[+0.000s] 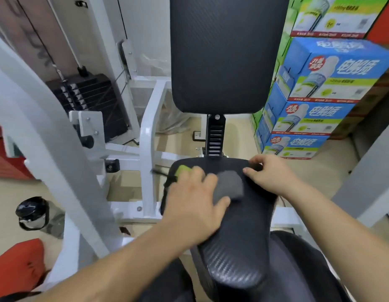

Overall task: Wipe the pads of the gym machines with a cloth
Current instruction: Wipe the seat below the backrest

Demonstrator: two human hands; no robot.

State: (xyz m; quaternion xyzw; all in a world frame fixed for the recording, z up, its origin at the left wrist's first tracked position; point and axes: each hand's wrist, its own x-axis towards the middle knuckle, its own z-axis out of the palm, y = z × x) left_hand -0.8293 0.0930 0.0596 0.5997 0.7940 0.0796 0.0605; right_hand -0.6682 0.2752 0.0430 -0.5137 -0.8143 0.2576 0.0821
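Note:
A black textured seat pad (239, 247) lies low in the middle, with a tall black back pad (224, 51) upright behind it. My left hand (193, 205) presses a grey cloth (229, 185) flat on the seat's far left part; a bit of green (183, 168) shows beyond my fingers. On the seat's far right edge rests my right hand (270, 174), fingers curled over the rim, just right of the cloth.
White machine frame tubes (145, 153) and a black weight stack (89, 94) stand to the left. Stacked blue and green cartons (315, 101) rise at the right. A dark bottle (33, 213) sits on the floor at lower left, near something red (17, 258).

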